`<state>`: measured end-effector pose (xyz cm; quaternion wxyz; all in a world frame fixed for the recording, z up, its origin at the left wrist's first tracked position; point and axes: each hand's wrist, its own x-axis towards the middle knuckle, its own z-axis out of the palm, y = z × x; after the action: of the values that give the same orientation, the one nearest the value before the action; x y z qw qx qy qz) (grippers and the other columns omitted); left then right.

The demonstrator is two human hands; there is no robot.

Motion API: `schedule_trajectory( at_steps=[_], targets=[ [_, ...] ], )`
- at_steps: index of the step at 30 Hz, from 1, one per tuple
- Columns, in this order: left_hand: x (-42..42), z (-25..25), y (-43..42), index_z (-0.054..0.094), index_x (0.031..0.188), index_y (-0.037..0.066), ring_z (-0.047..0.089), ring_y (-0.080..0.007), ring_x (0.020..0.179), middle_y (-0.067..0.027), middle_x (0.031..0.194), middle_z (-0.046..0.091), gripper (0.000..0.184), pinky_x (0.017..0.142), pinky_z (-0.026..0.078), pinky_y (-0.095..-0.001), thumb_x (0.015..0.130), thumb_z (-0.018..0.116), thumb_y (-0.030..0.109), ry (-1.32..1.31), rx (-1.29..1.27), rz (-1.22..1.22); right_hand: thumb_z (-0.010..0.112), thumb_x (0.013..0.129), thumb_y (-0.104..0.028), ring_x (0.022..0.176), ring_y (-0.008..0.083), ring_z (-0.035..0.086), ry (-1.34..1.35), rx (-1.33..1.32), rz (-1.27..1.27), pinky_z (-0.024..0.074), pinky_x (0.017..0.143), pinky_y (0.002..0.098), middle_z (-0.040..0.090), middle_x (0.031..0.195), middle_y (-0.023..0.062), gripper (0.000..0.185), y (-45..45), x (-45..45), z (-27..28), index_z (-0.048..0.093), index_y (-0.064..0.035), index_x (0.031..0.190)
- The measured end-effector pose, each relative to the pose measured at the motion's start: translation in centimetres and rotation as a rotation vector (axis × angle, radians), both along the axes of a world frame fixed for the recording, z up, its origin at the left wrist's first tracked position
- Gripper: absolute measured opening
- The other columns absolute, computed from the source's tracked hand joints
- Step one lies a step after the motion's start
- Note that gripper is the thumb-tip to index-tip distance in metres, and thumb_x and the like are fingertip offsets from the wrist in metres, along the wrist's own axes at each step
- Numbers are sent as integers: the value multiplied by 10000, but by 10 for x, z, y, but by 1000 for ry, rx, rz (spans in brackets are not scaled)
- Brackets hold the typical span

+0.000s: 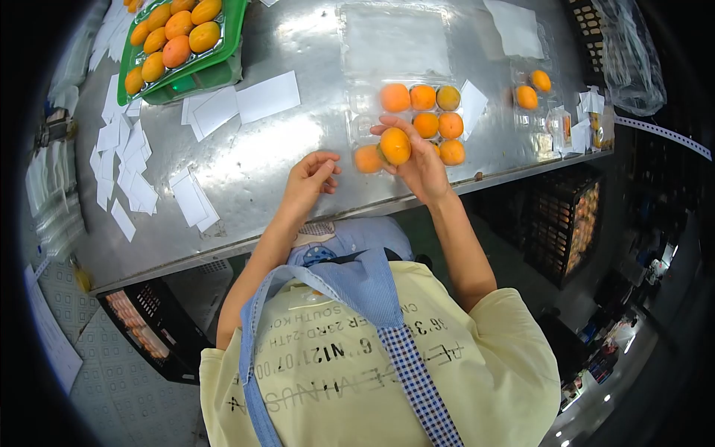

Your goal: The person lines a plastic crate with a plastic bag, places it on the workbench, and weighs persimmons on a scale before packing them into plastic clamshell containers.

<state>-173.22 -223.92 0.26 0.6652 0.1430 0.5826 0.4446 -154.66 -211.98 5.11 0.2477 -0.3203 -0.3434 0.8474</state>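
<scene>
My right hand (421, 160) holds an orange fruit (395, 146) over the front part of a clear plastic tray (359, 112). Several orange fruits sit in the tray, among them one at the back left (395, 97) and one at the front left (368, 159), close beside the held fruit. The fruit at the back right (448, 97) looks more yellow-green. My left hand (313, 177) is to the left of the tray, above the metal table (261, 164), with curled fingers and nothing seen in it.
A green crate (237, 30) of orange fruits stands at the back left. White paper slips (268, 97) lie across the left side. Another clear tray, with two fruits (526, 97), is at the right. Black crates (562, 223) of fruit stand below the table edge.
</scene>
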Motion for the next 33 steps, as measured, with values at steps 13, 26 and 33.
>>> schedule_trajectory(
  at_steps=[13,26,33],
  targets=[
    [-9,0,-9,594,1078,54,541,-97,696,-44,887,612,207,624,478,-239,920,537,175,-13,21,-88,566,890,-225,727,72,473,-438,271,21,405,589,217,513,857,14,247,-43,-1,-7,512,-79,1082],
    [15,-39,13,507,1152,7,572,-131,661,-98,890,593,267,555,493,-253,934,490,161,60,84,-118,601,850,-189,887,154,533,-454,118,-252,489,745,329,525,977,57,290,-51,34,-4,522,-74,1105],
    [46,-44,29,543,1029,56,520,-103,491,-39,729,557,158,434,431,-221,951,477,177,145,56,-42,685,789,-236,922,233,590,-1053,1153,-63,470,815,315,598,1056,100,352,100,94,-6,604,-41,1071]
  ],
)
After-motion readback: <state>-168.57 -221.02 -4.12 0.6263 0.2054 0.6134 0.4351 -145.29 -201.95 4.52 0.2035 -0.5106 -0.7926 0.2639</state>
